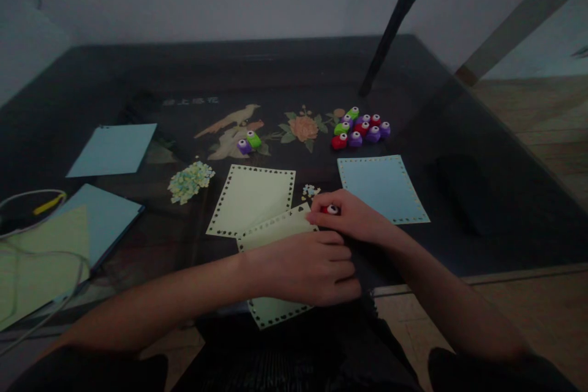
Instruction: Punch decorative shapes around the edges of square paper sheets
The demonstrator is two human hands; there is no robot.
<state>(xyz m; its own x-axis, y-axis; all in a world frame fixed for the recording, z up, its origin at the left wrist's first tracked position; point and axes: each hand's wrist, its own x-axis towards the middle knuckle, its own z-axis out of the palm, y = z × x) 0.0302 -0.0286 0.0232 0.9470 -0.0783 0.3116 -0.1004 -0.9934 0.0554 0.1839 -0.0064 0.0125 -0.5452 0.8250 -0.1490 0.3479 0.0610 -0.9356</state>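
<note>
My left hand (305, 269) lies across a pale green sheet (278, 229) with small holes punched along its edges, its fingers curled at the sheet's right side. My right hand (351, 214) is closed around a small red punch (331, 210) with a white eye-like button, at the sheet's upper right corner. Beneath the sheet's upper part lies another pale green punched sheet (257, 196). Just above my right hand is a small pile of paper bits (311, 191). A blue sheet with punched edges (379, 190) rests to the right.
Several coloured punches (361, 127) stand at the back right, two more (249, 142) near the middle. A heap of paper bits (190, 182) sits left of the sheets. Blue sheets (114, 150), a cable (43, 252) and a dark upright bar (390, 37) are also there.
</note>
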